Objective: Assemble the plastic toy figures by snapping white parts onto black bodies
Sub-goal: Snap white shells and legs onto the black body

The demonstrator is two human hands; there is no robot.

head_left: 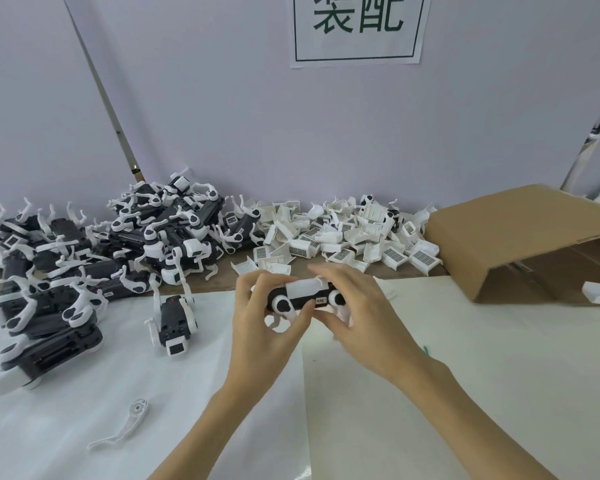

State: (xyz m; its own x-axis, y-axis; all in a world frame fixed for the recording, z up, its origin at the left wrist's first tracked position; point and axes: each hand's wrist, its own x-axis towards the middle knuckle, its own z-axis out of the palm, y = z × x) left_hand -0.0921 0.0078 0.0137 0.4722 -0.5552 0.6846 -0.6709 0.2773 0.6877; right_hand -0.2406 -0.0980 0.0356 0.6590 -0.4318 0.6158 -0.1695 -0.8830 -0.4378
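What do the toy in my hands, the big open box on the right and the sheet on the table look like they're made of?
Toy figure: moulded plastic, smooth black body, glossy white parts.
Box: brown cardboard, matte, with folded flaps.
Sheet: probably thin white paper or film, given its overlapping edges.

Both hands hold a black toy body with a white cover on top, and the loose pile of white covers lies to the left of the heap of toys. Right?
Not quite. The head view shows the white covers to the right of the heap of toys, not left. Left hand and right hand do hold the toy body.
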